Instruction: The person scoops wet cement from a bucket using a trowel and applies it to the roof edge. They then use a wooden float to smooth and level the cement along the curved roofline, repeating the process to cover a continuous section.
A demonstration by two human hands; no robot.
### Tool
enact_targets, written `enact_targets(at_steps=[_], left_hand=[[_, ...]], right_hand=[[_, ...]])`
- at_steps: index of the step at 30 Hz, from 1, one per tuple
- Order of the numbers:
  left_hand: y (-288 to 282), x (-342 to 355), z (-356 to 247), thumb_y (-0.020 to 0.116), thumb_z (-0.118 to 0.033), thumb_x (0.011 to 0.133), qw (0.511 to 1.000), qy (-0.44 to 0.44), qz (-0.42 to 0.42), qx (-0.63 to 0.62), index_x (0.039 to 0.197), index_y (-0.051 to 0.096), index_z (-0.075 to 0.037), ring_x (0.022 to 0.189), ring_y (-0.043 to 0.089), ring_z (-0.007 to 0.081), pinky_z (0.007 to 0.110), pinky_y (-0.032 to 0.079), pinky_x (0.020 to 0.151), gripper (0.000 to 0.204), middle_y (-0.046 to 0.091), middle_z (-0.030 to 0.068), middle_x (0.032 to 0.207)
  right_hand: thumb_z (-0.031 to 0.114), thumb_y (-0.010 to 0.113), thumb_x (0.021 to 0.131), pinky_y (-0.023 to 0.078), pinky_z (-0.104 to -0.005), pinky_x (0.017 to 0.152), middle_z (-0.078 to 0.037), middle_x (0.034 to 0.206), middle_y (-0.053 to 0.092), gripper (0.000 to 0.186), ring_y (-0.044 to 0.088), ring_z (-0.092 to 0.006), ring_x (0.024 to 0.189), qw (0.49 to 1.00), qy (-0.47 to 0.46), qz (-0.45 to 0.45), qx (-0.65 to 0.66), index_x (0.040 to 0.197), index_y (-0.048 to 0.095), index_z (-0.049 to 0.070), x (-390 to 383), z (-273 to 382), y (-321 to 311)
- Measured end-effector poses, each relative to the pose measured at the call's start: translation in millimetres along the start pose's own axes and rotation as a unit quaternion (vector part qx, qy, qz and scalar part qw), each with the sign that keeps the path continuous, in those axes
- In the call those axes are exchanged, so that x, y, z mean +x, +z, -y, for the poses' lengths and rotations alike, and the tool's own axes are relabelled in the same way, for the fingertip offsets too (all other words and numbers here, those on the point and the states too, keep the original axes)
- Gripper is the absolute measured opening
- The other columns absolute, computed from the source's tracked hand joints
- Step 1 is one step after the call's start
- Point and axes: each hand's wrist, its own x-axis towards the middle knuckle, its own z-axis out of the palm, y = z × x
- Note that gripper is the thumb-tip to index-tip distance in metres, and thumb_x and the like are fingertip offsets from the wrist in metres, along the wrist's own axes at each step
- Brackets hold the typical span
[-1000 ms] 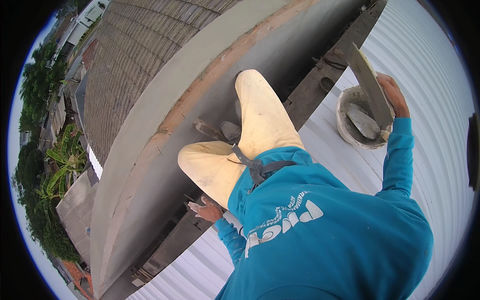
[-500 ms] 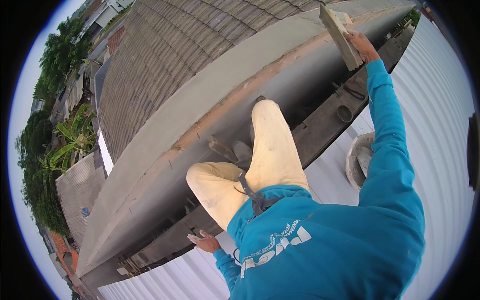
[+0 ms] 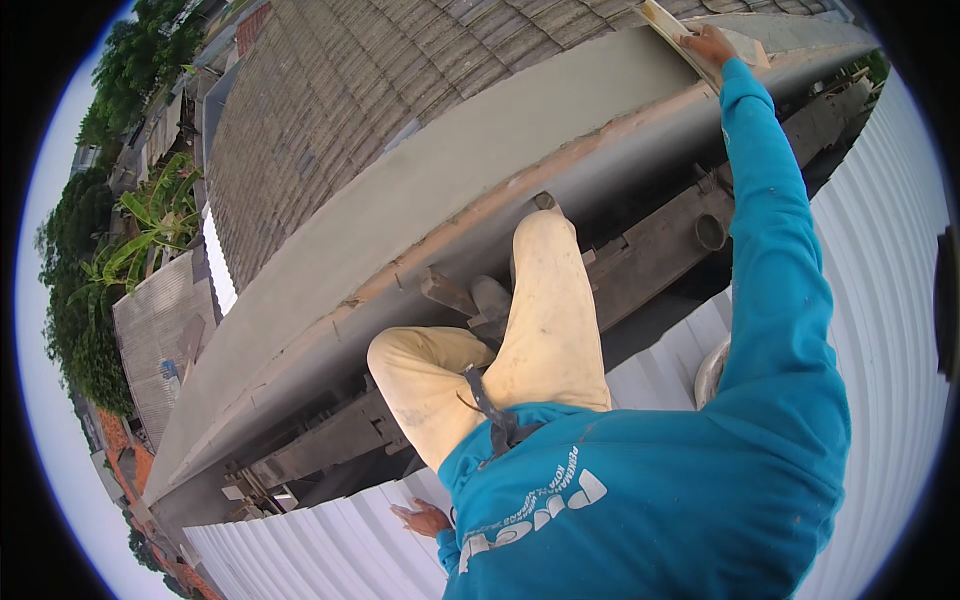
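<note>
Reaching far forward with the right hand (image 3: 707,45), closed round a flat, pale wooden board (image 3: 668,25) with a long, straight edge (exact placement of the thumb too small to make out). Holding it over the far stretch of a smooth, grey plastered band (image 3: 480,165) along the top of a wall, close beside a sloping roof (image 3: 400,80) of weathered grey-brown tiles; unable to tell from this angle whether flush against the plaster or just clear of it. Holding the left hand (image 3: 424,518) low beside the body, fingers loosely spread, near a white corrugated metal sheet (image 3: 330,540); cannot tell whether touching it. Wearing a teal long-sleeved shirt (image 3: 650,480) and cream trousers (image 3: 555,300), both knees bent toward the wall. Running along the band's lower edge, a rough, reddish-brown strip (image 3: 480,215); lower down, past a shadowed gap, a long, weathered timber plank (image 3: 650,265). Partly hidden behind the right sleeve, a rounded, pale grey container (image 3: 708,375) on the corrugated sheet. Visible off to the left, a broad-leaved green plant (image 3: 145,230).
</note>
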Motion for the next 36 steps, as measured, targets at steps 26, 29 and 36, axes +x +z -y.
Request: enact_targets(at_steps=[26, 29, 36], left_hand=[[14, 51, 3, 0.038, -0.045, 0.1, 1.0, -0.002, 0.01, -0.024, 0.15, 0.025, 0.0, 0.141, 0.03, 0.0363, 0.06, 0.017, 0.114, 0.068, 0.026, 0.0167, 0.157], [22, 36, 14, 0.04, -0.043, 0.099, 1.0, -0.011, 0.024, -0.014, 0.15, 0.026, 0.001, 0.141, 0.031, 0.0377, 0.061, 0.018, 0.113, 0.068, 0.026, 0.0183, 0.156], [21, 38, 12, 0.042, -0.042, 0.099, 0.999, 0.008, 0.018, -0.037, 0.149, 0.026, 0.001, 0.141, 0.03, 0.0387, 0.061, 0.018, 0.113, 0.068, 0.026, 0.0196, 0.156]], right_hand=[[0.044, 0.066, 0.08, 0.048, -0.0445, 0.085, -0.026, 0.098, 0.068, 0.049, 0.065, -0.0388, 0.094, 0.991, -0.006, -0.063, 0.121, 0.108, 0.071, 0.003, -83, 94, 14], [0.045, 0.065, 0.082, 0.048, -0.0439, 0.088, -0.023, 0.103, 0.069, 0.051, 0.066, -0.0359, 0.098, 0.992, 0.061, -0.067, 0.084, 0.115, 0.07, 0.007, -65, 20, -1], [0.045, 0.065, 0.081, 0.049, -0.0443, 0.089, -0.021, 0.105, 0.069, 0.053, 0.065, -0.0359, 0.099, 0.998, 0.003, -0.03, 0.063, 0.119, 0.067, 0.008, -104, 71, 7]])
